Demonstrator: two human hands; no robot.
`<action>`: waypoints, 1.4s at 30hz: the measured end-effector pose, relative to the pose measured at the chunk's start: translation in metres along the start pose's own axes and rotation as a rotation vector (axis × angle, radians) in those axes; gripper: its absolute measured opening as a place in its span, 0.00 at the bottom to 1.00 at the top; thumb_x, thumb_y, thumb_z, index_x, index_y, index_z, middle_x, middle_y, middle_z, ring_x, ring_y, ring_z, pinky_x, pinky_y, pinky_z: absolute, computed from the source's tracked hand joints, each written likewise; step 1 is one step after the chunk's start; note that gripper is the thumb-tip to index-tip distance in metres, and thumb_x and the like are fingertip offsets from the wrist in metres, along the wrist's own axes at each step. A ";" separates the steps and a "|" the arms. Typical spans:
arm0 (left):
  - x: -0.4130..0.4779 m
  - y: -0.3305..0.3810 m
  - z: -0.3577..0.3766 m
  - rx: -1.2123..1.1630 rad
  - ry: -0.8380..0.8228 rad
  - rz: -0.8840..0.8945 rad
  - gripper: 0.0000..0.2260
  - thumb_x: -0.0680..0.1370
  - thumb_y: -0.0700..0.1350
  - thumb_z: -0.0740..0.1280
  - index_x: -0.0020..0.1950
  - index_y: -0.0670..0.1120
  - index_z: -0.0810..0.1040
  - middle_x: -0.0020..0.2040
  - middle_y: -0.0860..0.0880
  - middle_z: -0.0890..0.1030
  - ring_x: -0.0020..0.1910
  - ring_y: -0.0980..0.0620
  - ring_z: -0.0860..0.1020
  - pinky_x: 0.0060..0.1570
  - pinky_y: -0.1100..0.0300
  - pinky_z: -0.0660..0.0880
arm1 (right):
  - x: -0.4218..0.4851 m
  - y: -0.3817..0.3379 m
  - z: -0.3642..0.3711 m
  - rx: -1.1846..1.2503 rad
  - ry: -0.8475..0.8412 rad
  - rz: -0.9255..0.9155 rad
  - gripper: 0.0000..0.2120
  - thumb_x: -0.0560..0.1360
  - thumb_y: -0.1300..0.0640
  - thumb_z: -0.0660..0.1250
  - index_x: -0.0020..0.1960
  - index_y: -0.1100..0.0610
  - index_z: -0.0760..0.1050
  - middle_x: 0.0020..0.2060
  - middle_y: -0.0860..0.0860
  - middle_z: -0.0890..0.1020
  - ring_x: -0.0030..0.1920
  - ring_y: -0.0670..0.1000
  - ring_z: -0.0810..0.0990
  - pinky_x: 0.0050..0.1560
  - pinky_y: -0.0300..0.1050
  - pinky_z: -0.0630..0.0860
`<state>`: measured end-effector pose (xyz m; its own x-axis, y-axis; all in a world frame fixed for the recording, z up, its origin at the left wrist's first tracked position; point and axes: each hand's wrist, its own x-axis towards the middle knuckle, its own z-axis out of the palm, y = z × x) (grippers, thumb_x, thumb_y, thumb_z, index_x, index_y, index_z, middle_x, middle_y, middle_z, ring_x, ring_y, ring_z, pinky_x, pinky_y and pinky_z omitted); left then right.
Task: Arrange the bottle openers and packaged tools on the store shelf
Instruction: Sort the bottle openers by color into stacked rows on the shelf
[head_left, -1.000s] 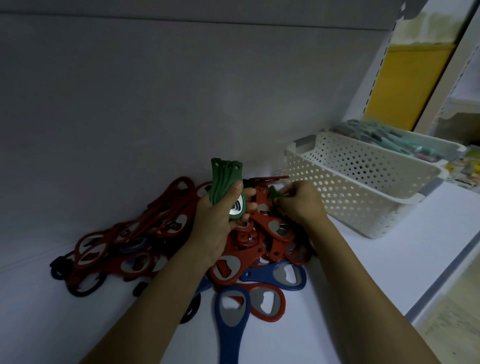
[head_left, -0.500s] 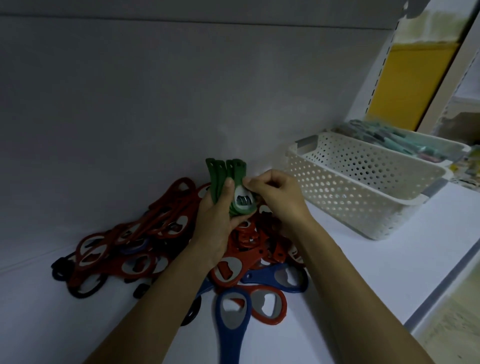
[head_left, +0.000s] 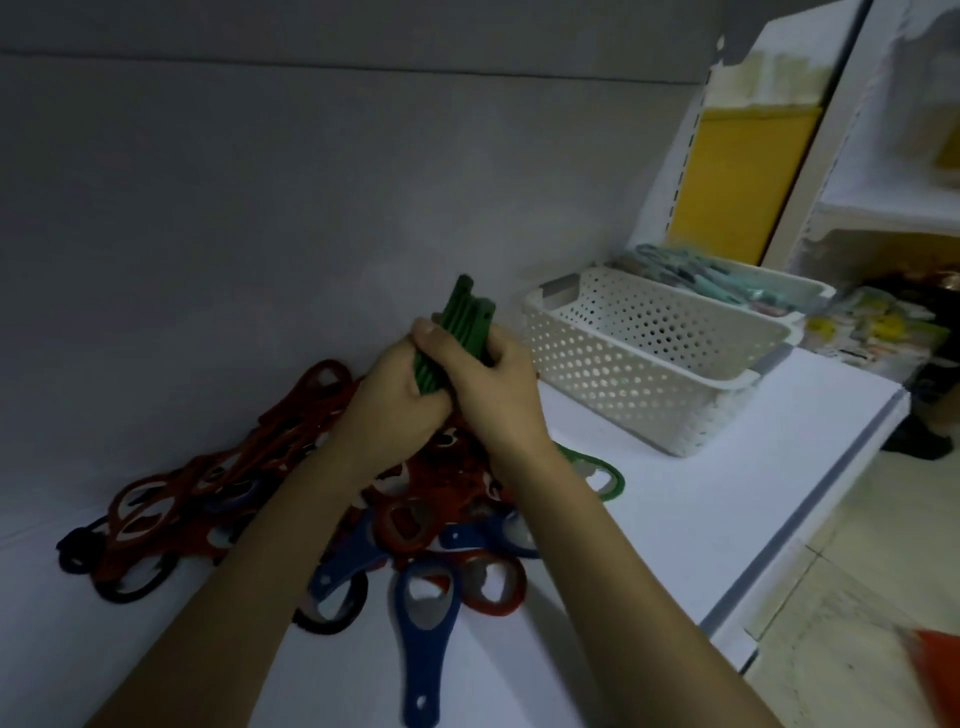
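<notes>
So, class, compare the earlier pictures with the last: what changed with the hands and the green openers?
The right hand left the red and blue pile and closed on the green openers; the left hand kept its grip, so both hold the stack. The pile and the white basket stayed put.

**What the hands and the frame edges are hiding**

The left hand (head_left: 395, 410) and right hand (head_left: 493, 389) are covering the lower ends of the green openers (head_left: 465, 325). The forearms are hiding part of the red and blue pile (head_left: 218, 499) and half a lone green opener (head_left: 602, 473). The far basket's contents (head_left: 696, 270) are blurring together. The near right corner is cutting off a blurred orange shape (head_left: 935, 660).
</notes>
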<state>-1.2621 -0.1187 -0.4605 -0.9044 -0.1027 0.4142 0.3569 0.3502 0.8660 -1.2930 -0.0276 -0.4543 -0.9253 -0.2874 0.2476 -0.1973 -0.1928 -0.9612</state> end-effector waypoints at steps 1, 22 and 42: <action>-0.002 0.002 -0.004 0.049 -0.031 -0.010 0.14 0.78 0.34 0.62 0.61 0.48 0.73 0.51 0.55 0.80 0.51 0.62 0.79 0.50 0.67 0.75 | -0.005 0.000 0.004 0.025 0.038 0.009 0.14 0.74 0.54 0.70 0.48 0.66 0.78 0.42 0.60 0.83 0.43 0.55 0.82 0.46 0.47 0.79; -0.172 0.002 -0.054 -0.092 0.354 -0.434 0.02 0.76 0.37 0.66 0.48 0.42 0.75 0.37 0.43 0.79 0.35 0.45 0.74 0.26 0.60 0.70 | -0.052 0.042 -0.093 -1.376 0.177 0.143 0.16 0.76 0.58 0.61 0.63 0.54 0.75 0.60 0.58 0.78 0.63 0.61 0.71 0.61 0.52 0.67; -0.174 0.006 -0.065 -0.608 0.559 -0.372 0.13 0.71 0.47 0.67 0.55 0.47 0.78 0.47 0.46 0.83 0.44 0.49 0.82 0.44 0.55 0.79 | -0.137 0.012 0.101 0.021 -0.023 0.149 0.11 0.72 0.69 0.69 0.38 0.54 0.79 0.33 0.51 0.82 0.35 0.47 0.82 0.39 0.40 0.80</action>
<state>-1.0873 -0.1592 -0.5093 -0.7970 -0.6038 0.0163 0.2697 -0.3317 0.9040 -1.1358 -0.0850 -0.4881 -0.9360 -0.3359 0.1053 -0.0513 -0.1660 -0.9848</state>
